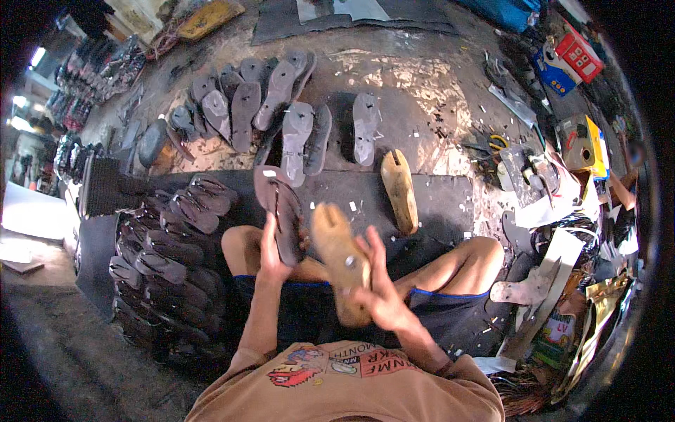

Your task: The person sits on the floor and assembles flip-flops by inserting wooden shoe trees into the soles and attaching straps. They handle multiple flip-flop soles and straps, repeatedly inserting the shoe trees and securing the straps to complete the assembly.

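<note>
- The left hand (271, 250) closes its fingers around a dark brown sandal (281, 211), gripping it near the lower end; the sandal stands nearly upright above the hand, its thin strap running down the middle.
- The right hand (380, 285) holds a wooden last (342, 264), palm against its right side, fingers spread up along it; the last tilts up and to the left, so its top is just beside the sandal.
- Sandal and last are close together between the two hands, above the person's lap; I cannot tell whether they touch.
- The last is pale, worn wood, rounded like a foot, with a small dark metal fitting on its face.
- The sandal is flat, matte and leathery, with a small white tag near its toe.
- A second wooden last (399, 188) lies on the dark mat (450, 200) just beyond the right hand, the same light wood and blunt shape.
- To the left of the left hand sits a stack of finished dark sandals (169, 246), overlapping in rows.
- Farther out, beyond both hands, grey soles (295, 137) lie spread on the floor, smooth and rubbery, some overlapping.
- Far to the right of the right hand lie tools and scraps: a scissors (492, 144) with yellow handles, and a red-and-blue packet (566, 60).
</note>
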The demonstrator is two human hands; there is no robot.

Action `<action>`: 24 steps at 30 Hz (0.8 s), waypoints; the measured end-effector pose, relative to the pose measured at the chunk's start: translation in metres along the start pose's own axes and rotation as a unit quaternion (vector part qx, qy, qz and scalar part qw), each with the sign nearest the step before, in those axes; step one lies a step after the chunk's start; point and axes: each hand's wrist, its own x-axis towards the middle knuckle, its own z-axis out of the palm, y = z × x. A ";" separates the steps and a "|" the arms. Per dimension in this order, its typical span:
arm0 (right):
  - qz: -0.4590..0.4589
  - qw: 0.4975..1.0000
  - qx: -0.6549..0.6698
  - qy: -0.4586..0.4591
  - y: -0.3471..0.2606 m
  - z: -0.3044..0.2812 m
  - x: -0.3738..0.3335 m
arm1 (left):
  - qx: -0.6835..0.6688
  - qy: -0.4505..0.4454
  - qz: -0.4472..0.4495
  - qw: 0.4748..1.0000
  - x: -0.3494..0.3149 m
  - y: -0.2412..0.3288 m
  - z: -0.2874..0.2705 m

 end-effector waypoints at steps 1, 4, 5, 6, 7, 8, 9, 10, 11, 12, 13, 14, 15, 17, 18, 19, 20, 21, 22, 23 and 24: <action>-0.021 0.993 -0.097 0.063 0.008 -0.009 0.015 | -0.023 -0.012 -0.008 1.000 -0.015 -0.009 0.033; 0.000 0.915 -0.361 0.181 0.076 -0.058 0.061 | -0.128 -0.210 -0.092 0.965 -0.039 -0.042 0.059; 0.032 0.902 -0.397 0.165 0.074 -0.069 0.067 | -0.122 -0.235 -0.094 0.960 -0.045 -0.046 0.066; 0.064 0.887 -0.433 0.150 0.072 -0.079 0.070 | -0.095 -0.278 -0.095 0.951 -0.045 -0.047 0.070; -0.027 0.899 -0.397 0.181 0.044 -0.075 0.075 | -0.094 -0.285 -0.095 0.949 -0.048 -0.046 0.070; -0.114 0.904 -0.356 0.208 0.000 -0.067 0.074 | -0.094 -0.290 -0.094 0.948 -0.053 -0.045 0.071; -0.178 0.874 -0.383 0.240 -0.030 -0.057 0.076 | -0.093 -0.285 -0.100 0.949 -0.060 -0.044 0.077; -0.226 0.874 -0.397 0.168 -0.056 -0.047 0.079 | -0.095 -0.286 -0.113 0.947 -0.061 -0.047 0.083; -0.266 0.863 -0.418 0.099 -0.085 -0.036 0.078 | -0.122 -0.300 -0.176 0.930 -0.057 -0.059 0.083; -0.305 0.848 -0.433 0.029 -0.100 -0.033 0.078 | -0.064 -0.300 -0.184 0.934 -0.067 -0.069 0.097; -0.262 0.855 -0.445 -0.049 -0.108 -0.035 0.087 | -0.056 -0.375 -0.205 0.902 -0.069 -0.092 0.093; -0.048 0.970 -0.238 -0.026 -0.092 -0.049 0.096 | -0.018 -0.376 -0.184 0.908 -0.073 -0.098 0.086; -0.054 0.962 -0.268 -0.024 -0.083 -0.057 0.106 | 0.020 -0.377 -0.164 0.911 -0.076 -0.105 0.080; -0.061 0.955 -0.289 -0.037 -0.065 -0.051 0.125 | 0.137 -0.231 -0.057 0.961 -0.095 -0.091 0.082; -0.073 0.939 -0.331 -0.058 -0.055 -0.036 0.138 | 0.353 -0.059 0.072 0.931 -0.101 -0.099 0.060; -0.081 0.942 -0.308 -0.103 -0.035 -0.030 0.147 | 0.482 0.028 0.141 0.864 -0.116 -0.086 0.047; -0.182 0.864 -0.437 -0.172 -0.030 -0.034 0.160 | 0.605 0.128 0.188 0.763 -0.130 -0.059 0.035; -0.103 0.871 -0.469 -0.106 -0.019 -0.047 0.172 | 0.591 0.206 0.263 0.734 -0.150 -0.039 0.021; -0.016 0.867 -0.496 -0.046 -0.002 -0.056 0.189 | 0.586 0.269 0.274 0.713 -0.175 -0.012 -0.002; 0.072 0.854 -0.515 0.008 0.011 -0.065 0.207 | 0.587 0.403 0.298 0.636 -0.201 0.009 -0.013; 0.067 0.794 -0.595 0.103 0.063 -0.125 0.234 | 0.507 0.497 0.350 0.611 -0.222 0.023 -0.038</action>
